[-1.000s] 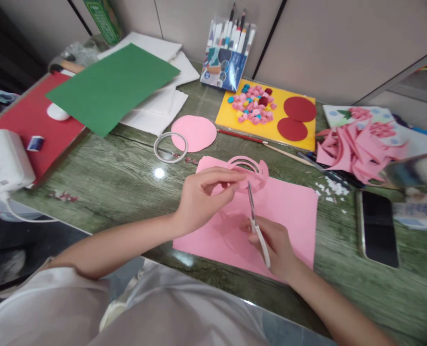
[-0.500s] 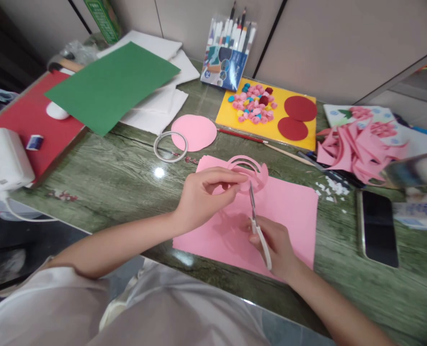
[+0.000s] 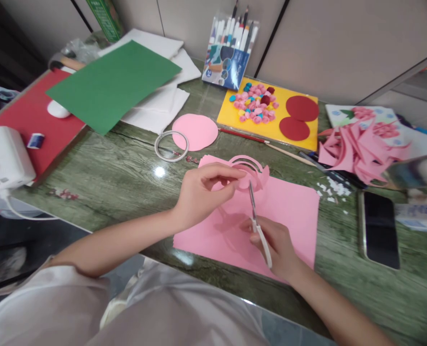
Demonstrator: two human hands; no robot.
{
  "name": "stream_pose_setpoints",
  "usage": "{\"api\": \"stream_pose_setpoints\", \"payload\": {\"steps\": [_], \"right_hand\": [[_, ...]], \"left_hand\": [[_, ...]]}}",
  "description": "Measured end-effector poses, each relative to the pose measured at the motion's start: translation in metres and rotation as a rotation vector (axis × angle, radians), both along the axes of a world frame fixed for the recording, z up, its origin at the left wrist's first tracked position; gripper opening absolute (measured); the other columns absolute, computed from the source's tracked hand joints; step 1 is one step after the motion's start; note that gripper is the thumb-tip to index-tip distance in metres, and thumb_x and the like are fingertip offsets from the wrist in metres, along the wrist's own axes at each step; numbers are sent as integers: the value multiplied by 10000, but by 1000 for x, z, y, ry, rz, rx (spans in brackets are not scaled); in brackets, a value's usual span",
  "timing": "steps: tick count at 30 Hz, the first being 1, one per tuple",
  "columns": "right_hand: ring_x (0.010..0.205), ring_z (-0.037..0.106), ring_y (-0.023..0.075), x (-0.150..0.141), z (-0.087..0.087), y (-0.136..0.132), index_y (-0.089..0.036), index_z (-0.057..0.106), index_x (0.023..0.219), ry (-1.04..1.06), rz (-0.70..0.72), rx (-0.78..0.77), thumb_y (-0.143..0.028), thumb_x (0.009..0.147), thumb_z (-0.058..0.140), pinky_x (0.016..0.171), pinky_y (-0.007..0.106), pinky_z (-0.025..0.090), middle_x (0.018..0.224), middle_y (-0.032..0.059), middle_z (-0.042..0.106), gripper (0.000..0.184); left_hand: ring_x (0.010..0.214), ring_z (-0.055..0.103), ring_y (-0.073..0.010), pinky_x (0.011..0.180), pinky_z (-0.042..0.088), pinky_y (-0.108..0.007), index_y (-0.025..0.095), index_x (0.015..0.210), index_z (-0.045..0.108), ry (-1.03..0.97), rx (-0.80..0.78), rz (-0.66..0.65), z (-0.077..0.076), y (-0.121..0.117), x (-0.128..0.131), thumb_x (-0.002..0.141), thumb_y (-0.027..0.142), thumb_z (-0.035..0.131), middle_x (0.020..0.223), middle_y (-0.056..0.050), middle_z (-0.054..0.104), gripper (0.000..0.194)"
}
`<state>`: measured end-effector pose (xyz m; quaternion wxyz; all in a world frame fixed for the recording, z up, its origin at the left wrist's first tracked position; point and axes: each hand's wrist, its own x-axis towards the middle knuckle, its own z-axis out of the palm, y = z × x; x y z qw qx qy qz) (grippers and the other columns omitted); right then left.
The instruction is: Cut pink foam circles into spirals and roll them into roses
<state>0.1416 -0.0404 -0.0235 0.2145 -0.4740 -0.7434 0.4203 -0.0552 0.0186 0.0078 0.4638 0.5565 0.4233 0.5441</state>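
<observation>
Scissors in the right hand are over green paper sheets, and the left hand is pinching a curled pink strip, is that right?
Not quite: the paper sheets under the scissors are pink, not green, as the head view shows. The right hand does hold them, and the left hand pinches a curled pink strip.

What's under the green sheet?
White sheets stick out on the right of the green sheet; on its left, a red sheet and a white rounded object are partly covered. Whatever lies beneath its middle is hidden.
</observation>
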Motion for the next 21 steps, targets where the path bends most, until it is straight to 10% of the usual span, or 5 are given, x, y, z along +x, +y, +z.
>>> {"api": "stream_pose_setpoints", "payload": {"steps": [21], "right_hand": [[590, 573, 152, 0, 5, 5, -169, 602, 786, -20, -4, -88, -390, 846, 449, 537, 247, 434, 704, 39, 641, 275]], "left_hand": [[825, 638, -159, 739, 501, -276, 185, 805, 706, 63, 14, 11, 2, 7, -6, 678, 46, 609, 837, -52, 710, 212]]}}
